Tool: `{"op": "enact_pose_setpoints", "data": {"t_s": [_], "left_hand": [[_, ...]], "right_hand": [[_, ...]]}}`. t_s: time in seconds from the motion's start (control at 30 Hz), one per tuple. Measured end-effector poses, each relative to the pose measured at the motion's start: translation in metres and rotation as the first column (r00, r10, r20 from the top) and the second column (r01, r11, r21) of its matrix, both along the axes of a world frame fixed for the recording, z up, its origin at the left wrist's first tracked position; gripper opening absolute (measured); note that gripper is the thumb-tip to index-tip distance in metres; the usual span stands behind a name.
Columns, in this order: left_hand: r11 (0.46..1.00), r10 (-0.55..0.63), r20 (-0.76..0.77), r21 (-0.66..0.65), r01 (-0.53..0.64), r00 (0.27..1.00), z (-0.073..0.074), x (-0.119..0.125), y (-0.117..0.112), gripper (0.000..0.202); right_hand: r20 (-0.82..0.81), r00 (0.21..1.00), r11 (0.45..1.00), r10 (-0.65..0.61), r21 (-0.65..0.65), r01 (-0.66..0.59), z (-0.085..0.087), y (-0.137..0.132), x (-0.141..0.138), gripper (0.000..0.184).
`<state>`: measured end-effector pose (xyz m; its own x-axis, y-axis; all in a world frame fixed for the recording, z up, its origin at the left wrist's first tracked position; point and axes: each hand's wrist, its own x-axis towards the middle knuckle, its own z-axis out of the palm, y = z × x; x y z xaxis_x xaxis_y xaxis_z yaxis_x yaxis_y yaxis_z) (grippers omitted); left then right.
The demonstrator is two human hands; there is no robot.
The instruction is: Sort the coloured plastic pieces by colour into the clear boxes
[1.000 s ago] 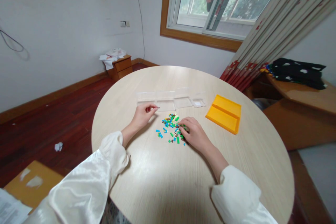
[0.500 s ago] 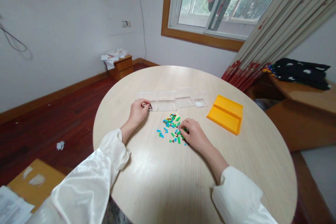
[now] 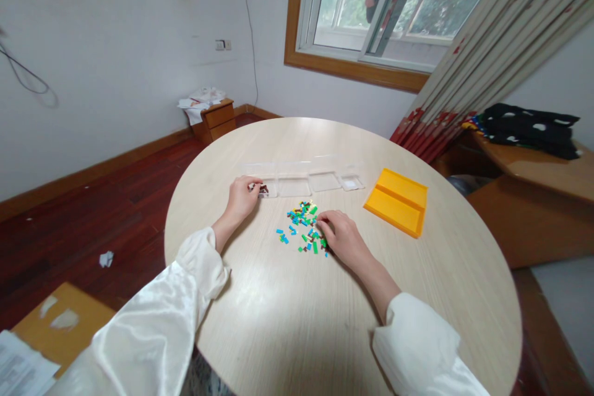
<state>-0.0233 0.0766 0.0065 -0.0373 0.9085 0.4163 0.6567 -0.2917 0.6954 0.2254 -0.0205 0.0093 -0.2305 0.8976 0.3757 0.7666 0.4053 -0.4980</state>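
Observation:
At the left end of a row of clear plastic boxes, my left hand (image 3: 242,199) has its fingertips curled over the leftmost box. Small brown bricks (image 3: 264,189) lie in that box beside the fingertips; whether any are between the fingers is hidden. My right hand (image 3: 342,234) rests at the right side of a loose pile of small toy bricks (image 3: 301,215) in green, blue, yellow and brown. Its thumb and forefinger are pressed together over the pile, and what they hold, if anything, is too small to make out. Other clear boxes (image 3: 294,187) stand along the row behind the pile.
A yellow divided tray (image 3: 400,223) lies to the right on the round wooden table (image 3: 288,322). Beyond the table are a small drawer cabinet (image 3: 219,117) at the back left and a wooden desk (image 3: 547,179) with dark cloth at the right.
My hands have barely moved. The left fingertips have shifted slightly, and more of the brown bricks in the leftmost box shows. The whole view has drifted a little.

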Motion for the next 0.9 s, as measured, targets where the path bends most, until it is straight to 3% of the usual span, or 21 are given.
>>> {"op": "enact_pose_setpoints", "data": {"t_s": [0.9], "left_hand": [[1.000, 0.012, -0.006, 0.018, -0.012, 1.000, -0.0003, 0.0008, -0.0006, 0.018]], "right_hand": [[-0.130, 0.991, 1.000, -0.016, 0.016, 0.018, 0.0041, -0.0030, -0.0035, 0.008]]}}
